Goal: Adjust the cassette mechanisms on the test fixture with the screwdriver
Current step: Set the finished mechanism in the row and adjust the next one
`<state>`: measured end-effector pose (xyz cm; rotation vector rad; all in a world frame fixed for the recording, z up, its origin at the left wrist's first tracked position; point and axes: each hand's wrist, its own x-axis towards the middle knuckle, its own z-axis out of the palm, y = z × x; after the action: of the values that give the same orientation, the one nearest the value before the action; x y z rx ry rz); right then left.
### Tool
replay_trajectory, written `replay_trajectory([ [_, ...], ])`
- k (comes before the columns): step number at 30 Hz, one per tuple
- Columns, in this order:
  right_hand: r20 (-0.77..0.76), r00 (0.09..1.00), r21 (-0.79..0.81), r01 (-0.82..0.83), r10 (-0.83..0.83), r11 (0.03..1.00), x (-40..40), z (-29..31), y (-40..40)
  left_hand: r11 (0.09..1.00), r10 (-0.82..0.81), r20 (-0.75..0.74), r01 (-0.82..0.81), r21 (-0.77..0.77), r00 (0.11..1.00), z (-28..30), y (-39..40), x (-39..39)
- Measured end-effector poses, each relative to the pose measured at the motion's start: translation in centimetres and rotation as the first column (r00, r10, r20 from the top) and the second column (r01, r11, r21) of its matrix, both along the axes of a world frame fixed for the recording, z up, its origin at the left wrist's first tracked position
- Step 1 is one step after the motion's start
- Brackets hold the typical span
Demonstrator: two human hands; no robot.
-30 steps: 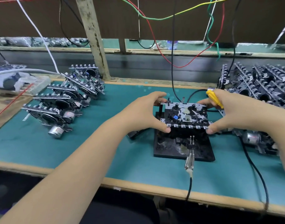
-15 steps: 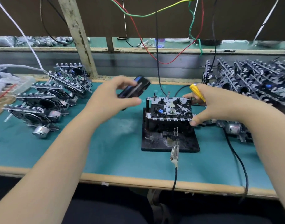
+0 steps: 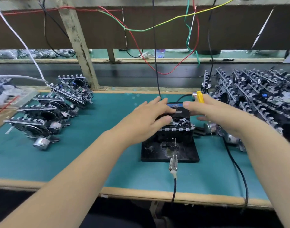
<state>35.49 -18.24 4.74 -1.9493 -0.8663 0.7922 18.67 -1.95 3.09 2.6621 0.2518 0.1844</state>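
Here the left hand [image 3: 151, 116] pressed a cassette [image 3: 178, 111] flat onto the mechanism [image 3: 177, 127] on the fixture [image 3: 187, 155]; right hand [image 3: 211, 111] gripped the screwdriver [image 3: 199, 96]. Mechanism probably light, rigid, fragile; hold by frame edges.

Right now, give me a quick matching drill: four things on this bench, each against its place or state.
Things:
1. screwdriver
2. cassette
3. test fixture
4. clip

Places or states:
A. under the left hand's fingers, on the mechanism
B. at the fixture's front edge, on a black lead
C. yellow handle, held in the right hand
D. black base on the green mat

Pairs: 1-C, 2-A, 3-D, 4-B
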Motion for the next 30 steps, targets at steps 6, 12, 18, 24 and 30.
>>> replay_trajectory([
  [6, -0.136, 0.965, 0.218, 0.249, -0.223, 0.944, -1.3, -3.5, 1.5, 0.999, -0.038, -0.033, 0.038, -0.006, 0.999, 0.7, 0.4, -0.6],
  [12, -0.228, 0.935, 0.310, 0.334, -0.272, 0.890, -1.9, -4.3, 1.8, 0.998, -0.029, -0.011, 0.029, 0.060, 1.000, 1.3, 1.0, -0.6],
  [18, -0.233, 0.930, 0.337, 0.352, -0.285, 0.873, -2.1, -4.5, 1.8, 0.998, -0.057, 0.039, 0.056, 0.004, 0.998, 0.2, 1.2, -1.4],
  [24, -0.253, 0.927, 0.344, 0.354, -0.277, 0.870, -2.4, -4.6, 1.8, 0.996, 0.087, 0.129, -0.081, -0.048, 0.988, -1.8, 0.2, -2.4],
  [30, -0.261, 0.923, 0.356, 0.366, -0.284, 0.860, -2.5, -4.6, 1.8, 0.995, 0.093, 0.118, -0.088, -0.045, 0.989, -2.6, -1.0, -3.0],
])
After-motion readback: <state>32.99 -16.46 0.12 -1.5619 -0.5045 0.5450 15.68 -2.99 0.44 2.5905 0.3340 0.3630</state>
